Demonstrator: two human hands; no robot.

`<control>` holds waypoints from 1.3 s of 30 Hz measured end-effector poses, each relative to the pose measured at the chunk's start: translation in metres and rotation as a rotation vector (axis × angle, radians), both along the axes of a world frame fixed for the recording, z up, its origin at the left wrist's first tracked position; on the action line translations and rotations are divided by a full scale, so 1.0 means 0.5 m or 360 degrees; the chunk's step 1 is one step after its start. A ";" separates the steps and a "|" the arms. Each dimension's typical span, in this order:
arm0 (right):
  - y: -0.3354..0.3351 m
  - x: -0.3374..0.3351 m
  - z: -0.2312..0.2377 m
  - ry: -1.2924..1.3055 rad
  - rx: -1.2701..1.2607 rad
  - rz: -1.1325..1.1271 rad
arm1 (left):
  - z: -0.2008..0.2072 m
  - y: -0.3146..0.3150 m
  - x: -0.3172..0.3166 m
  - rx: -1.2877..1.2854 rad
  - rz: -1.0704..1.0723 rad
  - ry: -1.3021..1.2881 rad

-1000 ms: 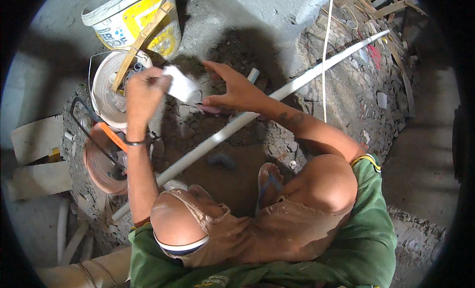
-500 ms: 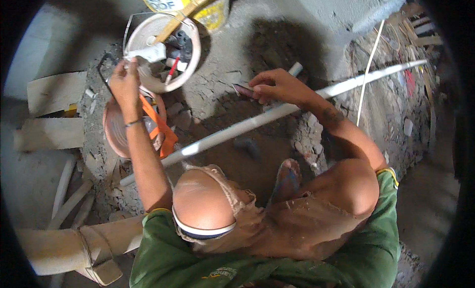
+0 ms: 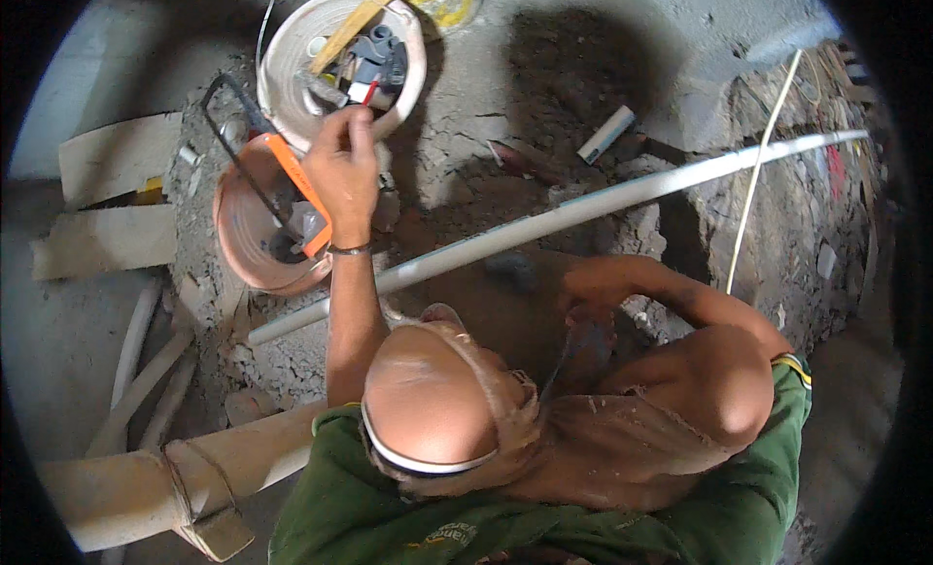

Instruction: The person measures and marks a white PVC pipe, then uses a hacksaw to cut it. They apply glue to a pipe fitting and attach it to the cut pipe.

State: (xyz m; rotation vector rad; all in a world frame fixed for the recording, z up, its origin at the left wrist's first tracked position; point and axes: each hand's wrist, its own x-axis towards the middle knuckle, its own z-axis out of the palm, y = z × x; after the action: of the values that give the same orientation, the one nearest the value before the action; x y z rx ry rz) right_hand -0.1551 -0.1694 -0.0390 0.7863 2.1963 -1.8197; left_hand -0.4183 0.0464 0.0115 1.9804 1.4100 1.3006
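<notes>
My left hand (image 3: 342,171) is raised at the near rim of a pale bucket (image 3: 413,89), its fingers curled together. What they hold, if anything, is hidden. In that bucket lie grey pipe fittings (image 3: 381,55), a wooden stick (image 3: 355,31) and a thin red tool (image 3: 371,89). A hacksaw (image 3: 299,181) with an orange handle and a dark frame rests across a second, pinkish bucket (image 3: 233,235) beside my left wrist. My right hand (image 3: 588,291) is low in shadow by my foot, below a long white pipe (image 3: 544,225). Its fingers cannot be made out.
A short white pipe piece (image 3: 605,135) and a dark reddish flat piece (image 3: 525,163) lie on the rubble beyond the long pipe. A thin pale rod (image 3: 765,167) crosses its right part. Boards (image 3: 107,239) and a thick tied pipe (image 3: 126,492) are at left.
My right hand has drawn back from the dark flat piece toward my foot. My left hand has moved right and nearer; the pale piece at its fingers is gone from there. The view has shifted.
</notes>
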 end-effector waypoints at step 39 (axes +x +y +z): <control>0.184 -0.097 0.135 0.1078 0.0124 -0.1723 | 0.213 -0.103 0.089 -0.0028 -0.0652 -0.1388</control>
State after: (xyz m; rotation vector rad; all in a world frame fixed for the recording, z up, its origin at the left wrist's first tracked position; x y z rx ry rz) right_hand -0.2034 -0.0774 0.0284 1.8668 2.4092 -2.8039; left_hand -0.3737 -0.0053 0.1181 1.2897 0.5609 1.6223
